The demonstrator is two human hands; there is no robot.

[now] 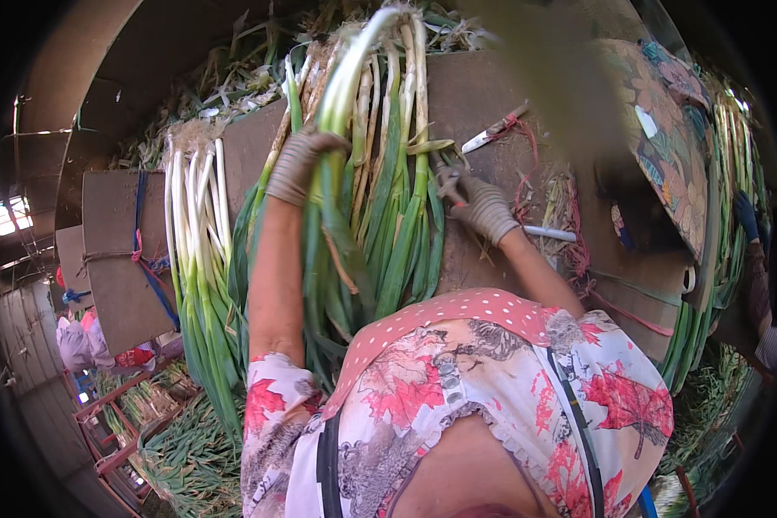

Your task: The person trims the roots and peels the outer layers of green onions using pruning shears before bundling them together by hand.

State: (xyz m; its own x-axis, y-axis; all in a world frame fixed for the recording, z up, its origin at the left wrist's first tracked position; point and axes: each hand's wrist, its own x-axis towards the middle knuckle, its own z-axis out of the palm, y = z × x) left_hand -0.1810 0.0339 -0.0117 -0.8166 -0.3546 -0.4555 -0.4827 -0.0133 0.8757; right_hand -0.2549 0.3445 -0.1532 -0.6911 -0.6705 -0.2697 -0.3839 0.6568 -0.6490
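My left hand (306,164), in a grey-beige glove, is wrapped round a long green onion (344,91). Its white stem rises above my fist and bends over at the top, while its green leaves hang down toward my apron. Beneath and beside it lies a pile of green onions (397,198), roots away from me. At the right edge of this pile is my gloved right hand (483,207). Its fingers are drawn together close to a yellowish, peeled-back leaf (430,147); what they grip is hard to make out.
A knife (496,127) lies on the brown board (475,82), near red string (578,250) and a white tube (550,233). Left is a bunch of cleaned green onions (200,216). Peelings (207,108) heap at the back. Another person's gloved hand (745,214) is far right.
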